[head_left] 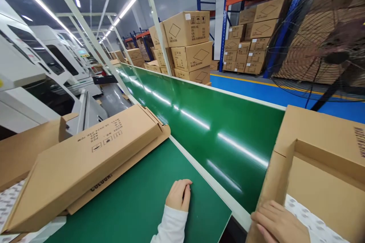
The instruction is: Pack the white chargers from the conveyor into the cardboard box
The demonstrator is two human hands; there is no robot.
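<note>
My left hand (178, 195), in a white sleeve, rests on the green worktop (148, 190) with its fingers curled together; nothing shows in it. My right hand (278, 221) is wrapped over the near side wall of an open cardboard box (278, 167) at the right. Beside that hand, white material with grey marks (305, 209) shows at the box. Left of my left hand lies a long, flat cardboard carton (94, 152) with printed symbols, on top of another cardboard piece (114, 177) marked "COLOUR".
A green conveyor belt (199, 110) with a pale edge runs past the worktop into the distance. Stacked cartons (191, 41) stand behind it. A large fan (336, 57) is at the right, before storage racks. White machines (54, 53) line the left, and a slanted post (156, 22) rises near the belt.
</note>
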